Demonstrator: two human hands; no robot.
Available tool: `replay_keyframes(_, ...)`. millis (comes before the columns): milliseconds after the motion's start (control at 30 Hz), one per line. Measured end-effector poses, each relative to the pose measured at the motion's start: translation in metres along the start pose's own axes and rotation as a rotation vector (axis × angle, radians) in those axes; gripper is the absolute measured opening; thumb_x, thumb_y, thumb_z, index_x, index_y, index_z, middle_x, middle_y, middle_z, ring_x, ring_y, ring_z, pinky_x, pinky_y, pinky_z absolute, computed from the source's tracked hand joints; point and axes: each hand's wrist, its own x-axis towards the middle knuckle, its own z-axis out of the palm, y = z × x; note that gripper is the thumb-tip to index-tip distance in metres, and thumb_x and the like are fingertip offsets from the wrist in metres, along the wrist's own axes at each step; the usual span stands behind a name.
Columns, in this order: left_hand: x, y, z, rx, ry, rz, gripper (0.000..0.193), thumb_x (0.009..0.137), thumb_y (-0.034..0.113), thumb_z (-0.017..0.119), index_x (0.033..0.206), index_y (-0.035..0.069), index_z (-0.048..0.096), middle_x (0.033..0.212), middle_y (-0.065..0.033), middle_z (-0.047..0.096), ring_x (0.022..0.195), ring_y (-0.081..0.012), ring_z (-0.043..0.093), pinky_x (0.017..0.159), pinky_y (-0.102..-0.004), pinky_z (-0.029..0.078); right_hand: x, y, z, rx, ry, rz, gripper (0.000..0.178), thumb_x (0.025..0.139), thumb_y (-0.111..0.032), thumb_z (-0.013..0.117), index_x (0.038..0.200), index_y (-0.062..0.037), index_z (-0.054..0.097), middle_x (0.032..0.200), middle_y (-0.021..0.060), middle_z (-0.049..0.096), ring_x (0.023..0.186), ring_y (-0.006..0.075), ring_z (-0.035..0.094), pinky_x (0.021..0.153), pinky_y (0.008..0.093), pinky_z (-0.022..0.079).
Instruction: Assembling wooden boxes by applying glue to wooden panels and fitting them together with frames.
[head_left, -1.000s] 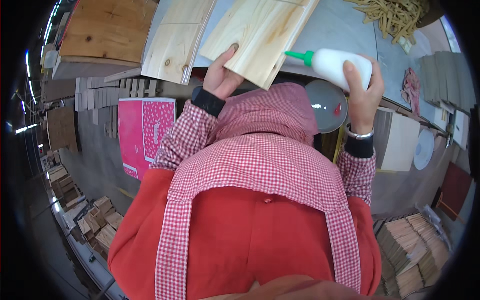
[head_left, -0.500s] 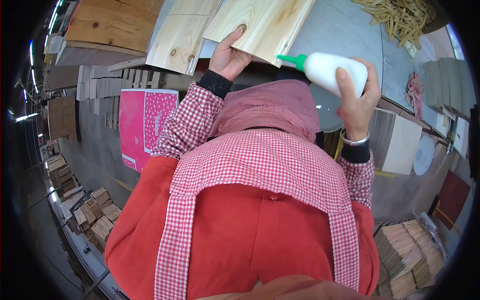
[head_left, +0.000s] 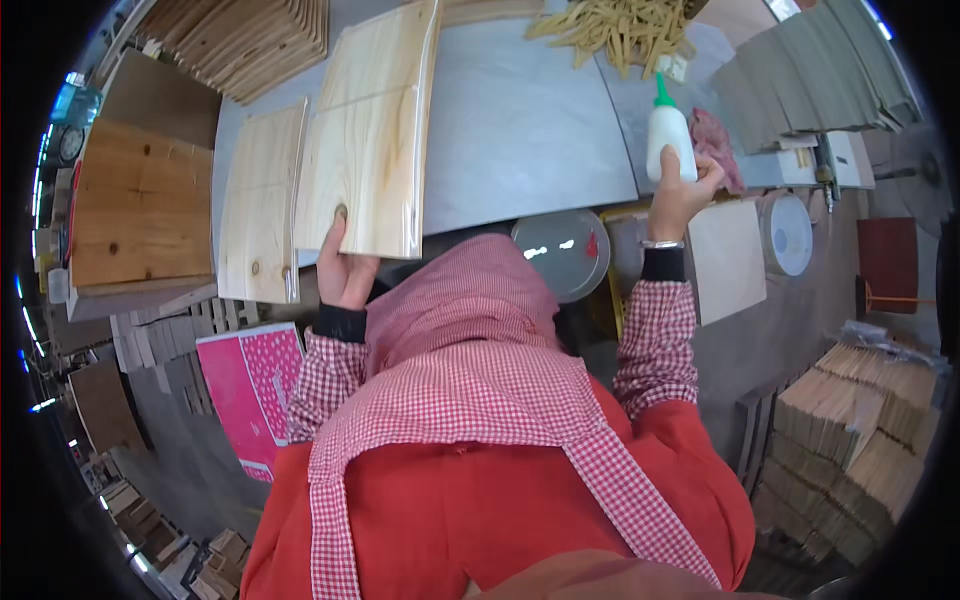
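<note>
My left hand (head_left: pixel 348 272) grips the near edge of a pale wooden board (head_left: pixel 372 150), thumb on top and fingers beneath. A glossy line, which looks like wet glue, runs along the board's right edge. To its left lies a second wooden board (head_left: pixel 262 200), partly overlapped by the first. In my right hand (head_left: pixel 684 192) is a white squeeze glue bottle (head_left: pixel 668 135) with a green nozzle, upright over the right side of the grey table (head_left: pixel 520 130). A crumpled reddish cloth (head_left: pixel 714 145) lies just beside the bottle.
Thin wooden strips (head_left: pixel 620 30) are heaped at the table's back. Grey panels (head_left: pixel 815 75) stack at the far right, wooden boards (head_left: pixel 235 40) at the far left. Below the table edge sit a round grey tub (head_left: pixel 562 262) and a white bucket (head_left: pixel 787 235). Stacked wood (head_left: pixel 850 430) stands behind right.
My right hand has carried the glue bottle away from the board, out to the right, turning its nozzle from the board's corner to point away. My view has swung right; my left hand keeps the board.
</note>
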Motion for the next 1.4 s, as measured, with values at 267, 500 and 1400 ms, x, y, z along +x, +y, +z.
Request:
replay_keyframes(267, -0.010, -0.003, -0.007, -0.034, 0.155, 0.022, 0.040, 0.095, 0.016, 0.053, 0.133, 0.004, 0.046, 0.136, -0.0155, 0.050, 0.124, -0.0296, 0.050, 0.106, -0.0474, 0.039, 0.083, 0.045, 0.035, -0.883, -0.162, -0.307, 0.020, 0.072, -0.009, 0.067, 0.086, -0.0009, 0.054, 0.097, 0.0198, 0.057, 0.092, 0.0396, 0.053, 0.084, 0.0424, 0.044)
replay_keyframes(500, -0.017, -0.001, -0.004, -0.090, 0.132, -0.018, 0.032, 0.093, 0.013, 0.056, 0.124, 0.004, 0.055, 0.132, -0.0122, 0.054, 0.122, -0.0265, 0.051, 0.104, -0.0433, 0.042, 0.115, -0.066, 0.129, -0.155, -0.341, -0.476, 0.015, 0.085, -0.012, 0.062, 0.079, 0.0013, 0.063, 0.080, 0.0154, 0.065, 0.075, 0.0336, 0.062, 0.069, 0.0384, 0.049)
replay_keyframes(1400, -0.116, 0.019, 0.011, -0.008, 0.129, 0.203, 0.039, 0.091, 0.008, 0.054, 0.129, 0.002, 0.047, 0.137, -0.0144, 0.048, 0.127, -0.0303, 0.046, 0.108, -0.0485, 0.037, 0.041, -0.274, 0.143, -0.225, -0.654, -1.587, 0.033, 0.080, -0.006, 0.054, 0.113, -0.0056, 0.054, 0.110, 0.0171, 0.057, 0.103, 0.0332, 0.057, 0.090, 0.0427, 0.045)
